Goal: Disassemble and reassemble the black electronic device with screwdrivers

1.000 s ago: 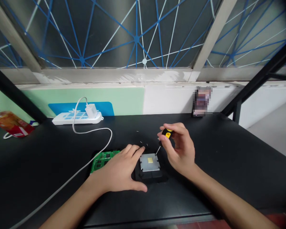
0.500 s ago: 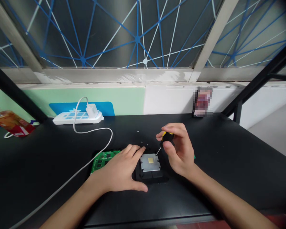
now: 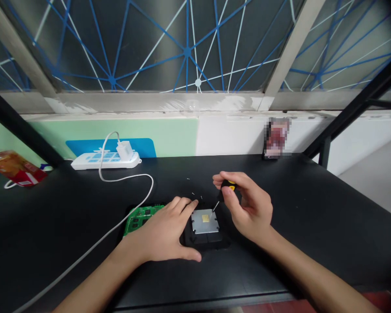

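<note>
A square silver metal plate with a yellowish patch in its centre lies on a black plastic casing. Dark notches, perhaps holding screws, show along the plate's sides. My left hand rests over the casing's left side, thumb and fingers spread. Between thumb and fingers, my right hand grips a small black-and-yellow screwdriver. Its thin shaft slants down to the plate's upper right corner. Partly beneath my left hand and wrist is a green circuit board. Several tiny screws are scattered behind the plate.
A white cable runs from a power strip across the black table toward the lower left. At the far left lies an orange drink bottle. A pixelated upright object leans on the back wall. Dark frame legs flank both sides.
My right hand has rolled round the screwdriver handle, its back tilting slightly to the right. The screwdriver tip stays at the same corner. My left hand has not visibly moved.
</note>
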A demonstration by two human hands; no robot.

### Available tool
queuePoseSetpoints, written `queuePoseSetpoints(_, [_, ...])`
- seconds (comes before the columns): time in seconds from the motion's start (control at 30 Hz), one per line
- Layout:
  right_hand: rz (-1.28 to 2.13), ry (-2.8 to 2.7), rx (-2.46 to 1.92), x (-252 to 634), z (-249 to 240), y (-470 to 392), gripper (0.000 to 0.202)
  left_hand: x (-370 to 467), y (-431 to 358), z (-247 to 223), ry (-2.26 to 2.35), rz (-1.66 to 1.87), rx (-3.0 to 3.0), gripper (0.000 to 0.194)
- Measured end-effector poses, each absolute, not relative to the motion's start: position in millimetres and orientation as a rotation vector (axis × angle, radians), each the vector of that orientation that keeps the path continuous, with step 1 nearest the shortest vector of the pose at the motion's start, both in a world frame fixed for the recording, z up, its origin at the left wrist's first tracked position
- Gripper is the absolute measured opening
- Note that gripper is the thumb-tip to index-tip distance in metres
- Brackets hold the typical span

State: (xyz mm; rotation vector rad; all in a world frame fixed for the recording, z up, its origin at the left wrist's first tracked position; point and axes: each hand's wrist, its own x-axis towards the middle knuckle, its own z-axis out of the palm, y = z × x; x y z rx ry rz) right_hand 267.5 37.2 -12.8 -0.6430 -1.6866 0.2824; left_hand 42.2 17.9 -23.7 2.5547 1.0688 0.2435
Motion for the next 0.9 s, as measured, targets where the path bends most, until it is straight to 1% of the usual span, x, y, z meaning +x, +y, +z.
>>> queuePoseSetpoints(0.1, [0.387,-1.691,-0.623,268.6,-15.5,35.4,0.035,42.9,18.2,-22.6,1.076,0.224,2.549,0.107])
queuePoseSetpoints(0.23, [0.428,-1.698,-0.584,270.4,-18.3,38.5,0.033,43.3,18.1,-22.6,1.076,0.224,2.558,0.106])
queuePoseSetpoints(0.33, [0.327,-1.691,-0.597,271.4,-17.6,42.7,0.03,42.9,17.9,-23.8,1.081,0.227,2.564,0.108])
queuePoseSetpoints(0.43, [0.171,-1.649,-0.668,272.2,-14.5,44.9,0.032,42.3,17.9,-24.6,1.078,0.225,2.559,0.109])
queuePoseSetpoints(0.53, [0.094,-1.632,-0.688,272.1,-11.1,44.1,0.033,41.9,18.3,-24.6,1.074,0.231,2.559,0.108])
queuePoseSetpoints(0.6, [0.13,-1.637,-0.706,271.7,-10.5,42.3,0.033,42.0,18.5,-24.3,1.078,0.228,2.558,0.107])
queuePoseSetpoints(0.77, [0.406,-1.655,-0.68,272.3,-15.9,39.4,0.034,42.4,18.4,-23.5,1.085,0.216,2.55,0.107])
queuePoseSetpoints(0.9, [0.419,-1.66,-0.615,273.5,-19.7,42.3,0.031,42.8,18.6,-23.5,1.083,0.222,2.563,0.108])
